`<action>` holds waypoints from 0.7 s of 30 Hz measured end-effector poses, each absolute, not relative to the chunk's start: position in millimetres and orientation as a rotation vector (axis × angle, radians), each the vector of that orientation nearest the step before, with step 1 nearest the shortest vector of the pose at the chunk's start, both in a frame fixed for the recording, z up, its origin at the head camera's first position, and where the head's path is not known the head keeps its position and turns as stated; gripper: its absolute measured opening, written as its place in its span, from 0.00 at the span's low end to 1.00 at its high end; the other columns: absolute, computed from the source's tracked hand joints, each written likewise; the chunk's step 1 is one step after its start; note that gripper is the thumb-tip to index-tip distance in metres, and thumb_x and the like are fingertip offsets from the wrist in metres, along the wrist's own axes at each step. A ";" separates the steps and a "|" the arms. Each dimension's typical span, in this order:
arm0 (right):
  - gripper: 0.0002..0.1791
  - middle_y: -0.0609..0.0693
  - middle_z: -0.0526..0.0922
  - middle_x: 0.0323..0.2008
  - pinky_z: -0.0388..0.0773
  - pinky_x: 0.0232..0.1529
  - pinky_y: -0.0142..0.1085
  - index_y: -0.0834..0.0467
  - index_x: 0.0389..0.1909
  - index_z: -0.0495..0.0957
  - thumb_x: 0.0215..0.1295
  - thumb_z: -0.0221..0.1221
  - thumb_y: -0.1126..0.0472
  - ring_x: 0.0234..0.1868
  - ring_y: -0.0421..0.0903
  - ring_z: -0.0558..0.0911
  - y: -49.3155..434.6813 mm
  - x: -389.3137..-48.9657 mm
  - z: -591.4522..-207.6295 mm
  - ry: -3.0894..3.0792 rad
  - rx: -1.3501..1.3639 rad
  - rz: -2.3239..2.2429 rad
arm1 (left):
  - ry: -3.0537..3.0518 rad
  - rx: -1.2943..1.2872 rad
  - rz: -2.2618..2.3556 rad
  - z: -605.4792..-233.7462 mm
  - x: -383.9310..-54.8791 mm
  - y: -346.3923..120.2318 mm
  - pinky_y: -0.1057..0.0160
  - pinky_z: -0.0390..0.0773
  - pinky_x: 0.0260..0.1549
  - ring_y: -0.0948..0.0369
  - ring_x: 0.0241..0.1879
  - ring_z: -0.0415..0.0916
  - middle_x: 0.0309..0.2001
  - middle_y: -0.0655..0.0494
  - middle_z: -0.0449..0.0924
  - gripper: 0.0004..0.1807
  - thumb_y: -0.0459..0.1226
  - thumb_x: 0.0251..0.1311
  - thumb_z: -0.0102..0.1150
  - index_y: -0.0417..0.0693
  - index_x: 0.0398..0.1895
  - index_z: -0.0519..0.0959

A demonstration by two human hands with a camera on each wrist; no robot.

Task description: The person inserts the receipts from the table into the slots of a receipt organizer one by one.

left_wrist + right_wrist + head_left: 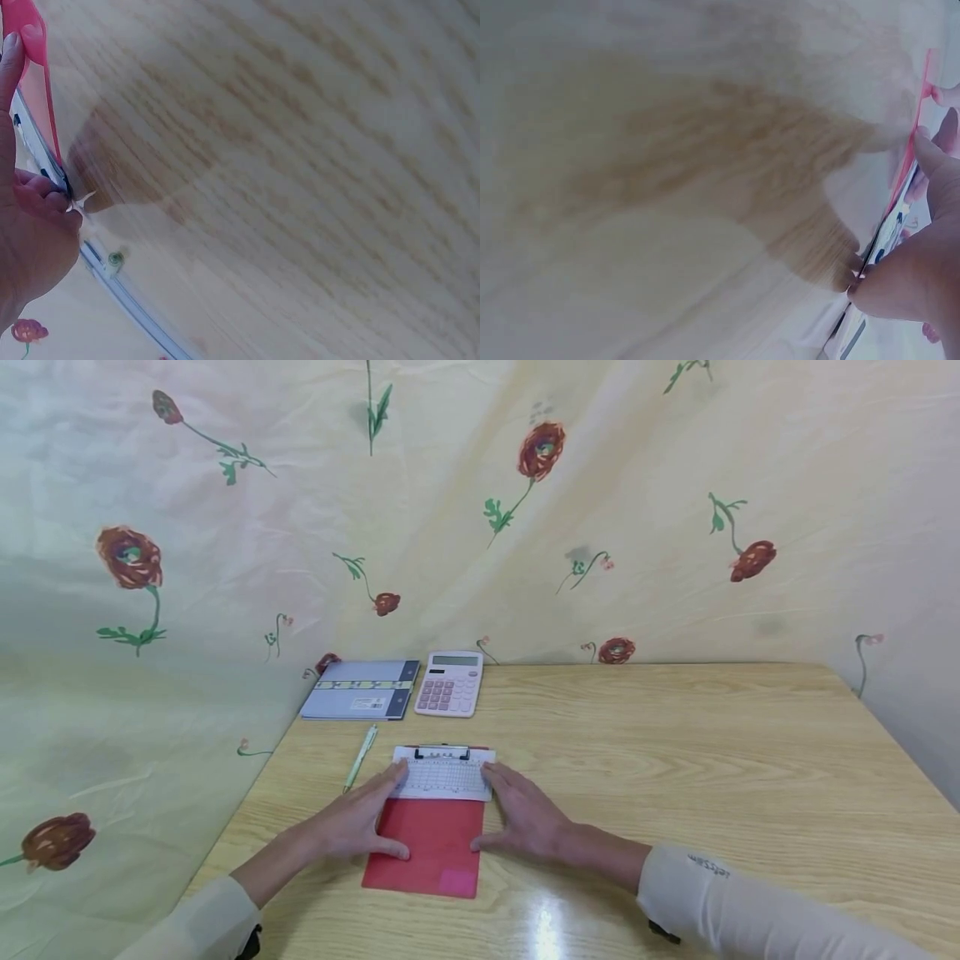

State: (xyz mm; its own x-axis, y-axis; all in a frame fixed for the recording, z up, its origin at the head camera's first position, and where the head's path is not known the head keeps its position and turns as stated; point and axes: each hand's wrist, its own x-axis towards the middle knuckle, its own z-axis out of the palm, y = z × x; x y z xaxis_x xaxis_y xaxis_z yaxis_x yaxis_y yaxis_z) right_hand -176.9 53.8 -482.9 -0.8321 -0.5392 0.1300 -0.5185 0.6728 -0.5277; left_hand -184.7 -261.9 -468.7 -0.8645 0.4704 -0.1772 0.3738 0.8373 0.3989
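A red clipboard (431, 843) lies in front of me, with a white printed sheet (442, 779) under the dark clip (442, 753) at its far end. My left hand (356, 822) holds the left edge, fingertips at the sheet's side and thumb across the red surface. On the opposite edge my right hand (528, 818) grips, fingertips beside the sheet and thumb at the board's rim. In the left wrist view, curled fingers (49, 191) meet the edge near the clip. The right wrist view shows the board (906, 169) nearly edge-on.
A pale green pen (362, 758) lies left of the clipboard. Behind are a blue-grey notebook (337, 700) with a patterned band and a pink-and-white calculator (450, 685). Flowered cloth (450, 510) hangs along the back and left of the wooden table (675, 752).
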 end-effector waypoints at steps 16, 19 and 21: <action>0.57 0.60 0.57 0.83 0.52 0.77 0.65 0.58 0.84 0.56 0.64 0.72 0.36 0.82 0.64 0.54 109.5 -185.9 -475.5 2.886 -0.780 -0.884 | 2.777 0.627 0.499 -461.3 -191.0 -274.9 0.39 0.57 0.75 0.47 0.84 0.42 0.87 0.52 0.41 0.70 0.70 0.53 0.72 0.50 0.88 0.45; 0.54 0.62 0.57 0.82 0.49 0.75 0.69 0.59 0.83 0.58 0.68 0.68 0.35 0.81 0.68 0.53 133.4 -189.1 -474.5 2.940 -0.772 -0.863 | 2.808 0.669 0.475 -461.4 -192.3 -277.7 0.38 0.58 0.75 0.46 0.84 0.43 0.87 0.51 0.42 0.69 0.71 0.54 0.71 0.48 0.88 0.47; 0.52 0.64 0.58 0.81 0.48 0.74 0.72 0.60 0.83 0.59 0.70 0.65 0.34 0.81 0.70 0.53 149.2 -190.3 -472.4 2.966 -0.754 -0.851 | 2.832 0.678 0.457 -461.7 -193.3 -278.7 0.38 0.58 0.75 0.46 0.84 0.43 0.87 0.51 0.43 0.68 0.71 0.55 0.69 0.48 0.88 0.47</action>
